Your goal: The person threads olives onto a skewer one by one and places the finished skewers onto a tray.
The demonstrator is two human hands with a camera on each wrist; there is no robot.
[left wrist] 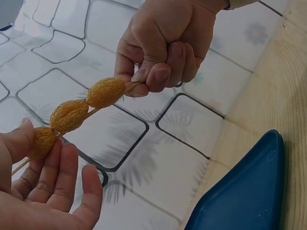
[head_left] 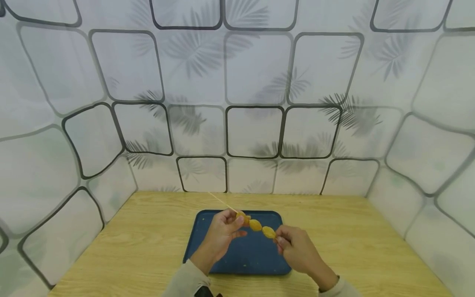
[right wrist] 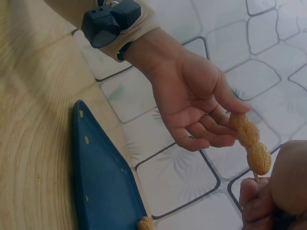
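Both hands hold a thin wooden skewer (head_left: 222, 201) above the blue tray, with three wrinkled golden oval pieces visible on it that look like dried fruit. My left hand (head_left: 219, 235) pinches the piece nearest it (left wrist: 42, 143) between thumb and fingers, and the bare skewer runs out beyond that hand. The middle piece (left wrist: 69, 116) and the far piece (left wrist: 106, 92) sit close together between the hands. At the other end, my right hand (head_left: 297, 247) grips the skewer right beside the far piece, thumb against curled fingers.
The blue tray (head_left: 245, 262) lies on the wooden table (head_left: 345, 235) below the hands. Small yellowish flecks (right wrist: 87, 140) stick to it. Another golden piece (right wrist: 145, 223) shows by its edge in the right wrist view. Patterned curtains (head_left: 256, 132) enclose the table's back and sides.
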